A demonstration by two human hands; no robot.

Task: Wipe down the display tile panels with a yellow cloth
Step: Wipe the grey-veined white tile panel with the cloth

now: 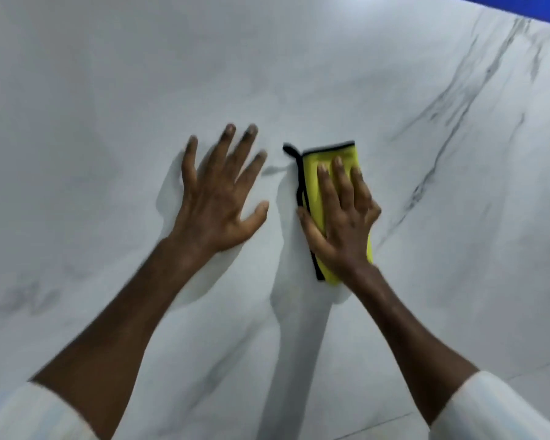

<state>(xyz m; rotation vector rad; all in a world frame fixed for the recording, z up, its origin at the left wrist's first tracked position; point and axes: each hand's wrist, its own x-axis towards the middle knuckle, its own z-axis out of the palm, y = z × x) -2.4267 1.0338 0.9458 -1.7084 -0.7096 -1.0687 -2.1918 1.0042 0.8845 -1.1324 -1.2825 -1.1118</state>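
Here, in the head view, a folded yellow cloth point(313, 176) with a black stitched border lies flat against a white marble-look tile panel point(108, 106), near the middle of the picture. The right hand point(342, 220) covers most of it, fingers straight and close together, palm pressing the cloth onto the tile; the thumb lies along the cloth's left edge, and I cannot tell whether it tucks under. Nothing is pinched that I can see. Just beside it, apart from the cloth, the left hand point(218, 192) rests on the bare panel with fingers spread wide, holding nothing, seemingly as a brace.

The cloth looks soft, light and limp, so it should slide easily over the glossy surface, but it will bunch or slip out if pushed by one corner. Flat palm pressure over its middle seems the best hold, with the thumb guarding an edge.

Dark grey veins point(458, 115) run diagonally across the panel to the right. A blue strip point(521, 4) shows at the top right corner, and pale sleeves point(496, 408) frame the bottom.
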